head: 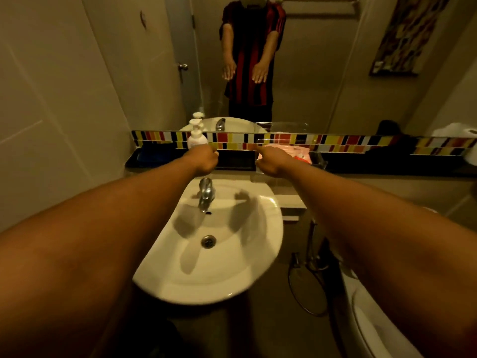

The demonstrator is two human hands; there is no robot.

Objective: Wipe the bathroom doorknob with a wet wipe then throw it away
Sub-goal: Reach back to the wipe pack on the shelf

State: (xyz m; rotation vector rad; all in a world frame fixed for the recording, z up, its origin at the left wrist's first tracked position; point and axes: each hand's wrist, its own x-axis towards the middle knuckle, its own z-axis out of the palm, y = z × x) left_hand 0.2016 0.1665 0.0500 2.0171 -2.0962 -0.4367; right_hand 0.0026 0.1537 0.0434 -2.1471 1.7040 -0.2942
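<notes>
Both my arms reach straight out over the white sink [247, 275]. My left hand [204, 159] and my right hand [271, 162] hang side by side above the tap [206, 193], fingers pointing down. The mirror reflection shows both palms with the fingers spread and nothing in them. A pink wet wipe pack [299, 151] lies in a clear tray on the dark ledge, just right of my right hand and behind it. The silver doorknob [182, 66] appears only as a reflection in the mirror, on the grey door behind me.
A white pump bottle [196, 138] stands on the ledge left of my left hand. A band of coloured tiles [348, 143] runs under the mirror. A toilet [376, 319] sits at the lower right, with a spray hose [309, 264] beside it. A toilet roll [462, 133] is at the far right.
</notes>
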